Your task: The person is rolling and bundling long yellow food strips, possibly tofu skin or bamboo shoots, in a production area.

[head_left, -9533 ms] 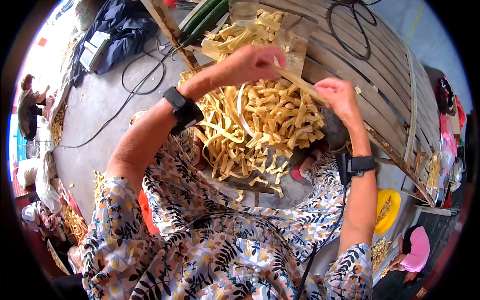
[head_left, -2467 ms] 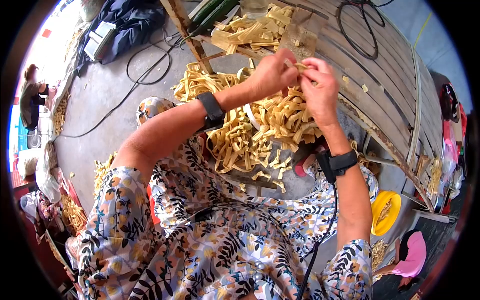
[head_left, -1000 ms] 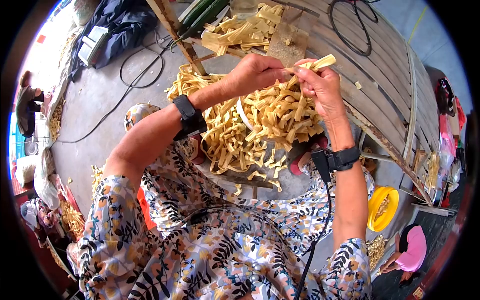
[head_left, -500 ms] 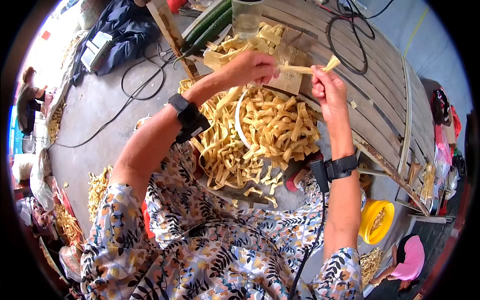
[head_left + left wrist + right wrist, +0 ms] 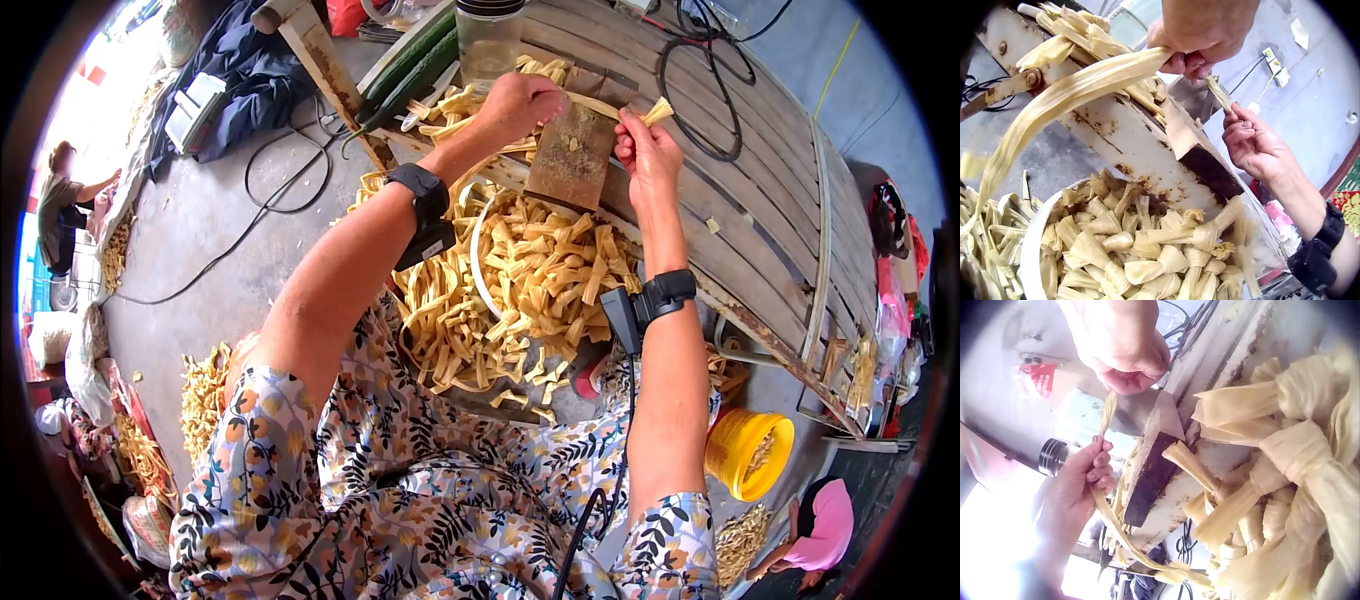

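Over the wooden bench [image 5: 740,215], my left hand [image 5: 522,105] and right hand [image 5: 648,150] hold one pale yellow flat strip [image 5: 598,104] stretched between them. The right fingers pinch it near a flared end [image 5: 658,111]. From the curled left fingers a long tail [image 5: 1063,94] of the strip hangs down in the left wrist view. Just below the hands lies a wooden block [image 5: 572,150]. Nearer the body, a white-rimmed container [image 5: 1034,240] is heaped with knotted strips [image 5: 550,260]. Loose strips [image 5: 425,290] are piled to its left.
A glass jar [image 5: 490,50] and cucumbers [image 5: 410,75] lie near the bench's left end, with more flat strips [image 5: 455,108]. A black cable [image 5: 705,150] loops across the slats. A yellow bucket [image 5: 745,455] stands at right; a person in pink [image 5: 820,525] is beyond it.
Close together 2.5 s ago, my hands have drawn apart, pulling the strip out between them. Since half a second ago both have shifted slightly, and the wooden block now shows more fully.
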Demonstrator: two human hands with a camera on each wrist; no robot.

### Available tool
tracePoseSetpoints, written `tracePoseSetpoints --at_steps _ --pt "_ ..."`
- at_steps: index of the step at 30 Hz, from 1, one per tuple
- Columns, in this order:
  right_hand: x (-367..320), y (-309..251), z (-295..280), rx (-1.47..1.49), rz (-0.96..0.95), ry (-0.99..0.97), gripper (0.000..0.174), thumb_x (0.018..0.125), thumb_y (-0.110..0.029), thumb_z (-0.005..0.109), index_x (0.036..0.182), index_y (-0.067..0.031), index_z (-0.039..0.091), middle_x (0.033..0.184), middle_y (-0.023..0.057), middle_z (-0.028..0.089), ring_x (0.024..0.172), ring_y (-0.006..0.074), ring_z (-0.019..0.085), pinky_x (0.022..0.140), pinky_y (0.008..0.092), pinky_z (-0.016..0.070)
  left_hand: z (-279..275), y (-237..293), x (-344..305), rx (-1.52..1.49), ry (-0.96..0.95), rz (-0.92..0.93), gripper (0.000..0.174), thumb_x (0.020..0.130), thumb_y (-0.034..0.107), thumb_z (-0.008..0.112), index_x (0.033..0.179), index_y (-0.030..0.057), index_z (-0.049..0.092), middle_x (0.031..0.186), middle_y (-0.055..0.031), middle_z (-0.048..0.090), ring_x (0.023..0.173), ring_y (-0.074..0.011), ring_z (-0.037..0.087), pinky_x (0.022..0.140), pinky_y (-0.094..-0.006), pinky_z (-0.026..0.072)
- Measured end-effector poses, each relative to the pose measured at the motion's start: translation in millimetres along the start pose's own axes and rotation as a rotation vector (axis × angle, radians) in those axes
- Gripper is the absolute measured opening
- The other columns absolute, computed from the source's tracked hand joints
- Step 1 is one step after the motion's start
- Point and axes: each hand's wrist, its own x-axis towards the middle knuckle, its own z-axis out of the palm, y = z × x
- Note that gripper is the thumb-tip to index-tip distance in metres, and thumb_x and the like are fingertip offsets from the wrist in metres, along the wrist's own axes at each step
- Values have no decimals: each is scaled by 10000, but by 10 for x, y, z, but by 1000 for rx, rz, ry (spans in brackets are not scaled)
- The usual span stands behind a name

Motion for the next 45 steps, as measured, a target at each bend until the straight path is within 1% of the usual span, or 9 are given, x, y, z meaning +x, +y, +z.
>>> tracePoseSetpoints --at_steps 9,15,18,19,21,25,31,36,45 --pt "-130 116 -217 -495 -50 89 115 733 -77 620 785 21 593 616 40 564 468 63 468 413 196 362 -61 -15 -212 48 41 -76 155 756 137 559 737 7 641 569 -65 583 535 -117 547 495 -271 430" --pt "-650 -412 -297 -935 -296 -327 334 757 -319 662 897 -17 636 759 46 626 677 106 557 606 231 443 -121 488 -648 70 -217 74 154 860 148 496 859 41 608 601 16 517 538 -62 472 458 -208 371" --pt "-868 -410 -141 -890 -173 -328 236 831 -221 576 880 3 629 742 50 620 715 106 581 608 241 488 38 811 -816 1036 -310 598 114 840 155 508 857 68 580 639 -30 569 541 -89 526 455 -210 439" --pt "-953 -307 -72 -804 -114 -325 198 830 -168 567 852 21 621 695 46 595 641 89 565 555 225 494 147 713 -869 256 -363 439 87 819 141 528 845 66 562 666 -49 589 540 -106 538 476 -248 449" --pt "-1002 -203 -27 -739 257 -294 141 814 -121 574 820 11 622 639 36 577 534 78 525 475 199 452 148 825 -976 301 -396 464 79 820 129 532 837 55 552 674 -58 591 540 -122 543 481 -279 445" --pt "-946 -147 -179 -859 98 -305 112 798 -97 582 808 5 626 592 17 565 454 60 464 423 186 378 38 805 -1056 63 -503 -59 112 832 136 535 862 30 550 659 -58 587 581 -127 573 511 -273 460" --pt "-1117 -206 -213 -728 407 -613 170 790 -153 619 846 6 633 532 -47 489 435 22 382 408 173 310 -367 527 -884 -77 -565 -45 156 839 181 560 897 50 623 711 4 599 645 -47 552 567 -186 456" --pt "-1233 -271 33 159 389 -868 396 801 -338 612 1024 -11 590 514 -57 449 412 32 367 413 153 259 -246 440 -893 -714 -608 -320 241 887 267 481 890 48 582 676 32 524 569 -23 456 493 -161 386" --pt "-1263 -297 140 -555 139 -553 239 786 -184 634 929 6 612 717 21 591 518 71 512 470 186 453 388 305 -1149 -1519 -876 -460 394 815 371 554 962 5 538 815 -90 580 589 -86 513 491 -168 428"
